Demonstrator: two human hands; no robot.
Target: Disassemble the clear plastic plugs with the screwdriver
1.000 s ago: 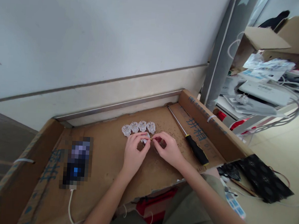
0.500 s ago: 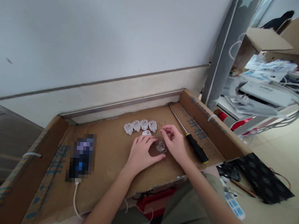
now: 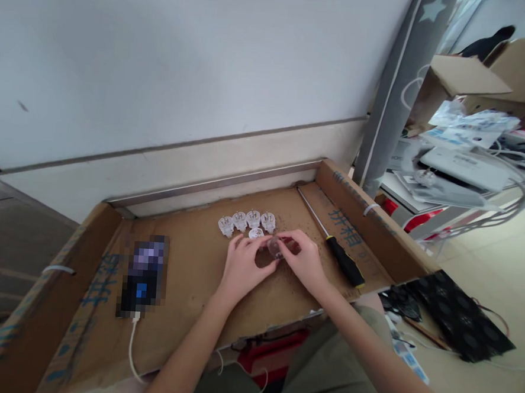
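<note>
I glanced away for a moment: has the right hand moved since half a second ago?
Yes, slightly: against the row of plugs, the right hand has come down toward the person's body.

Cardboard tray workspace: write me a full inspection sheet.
Surface: brown cardboard tray, blue-marked, with dark specks.
Job's things: clear plastic piece; four whitish plugs in a row, prongs up; round white piece on the row's near side.
Clutter: black-handled screwdriver, right; pixelated phone-like device, left.
Grip: left hand and right hand meet at the clear plastic piece; hold unclear.
Cables: white cable runs from the device to the tray's near edge.
Surroundings: grey post, open cardboard box, right.
</note>
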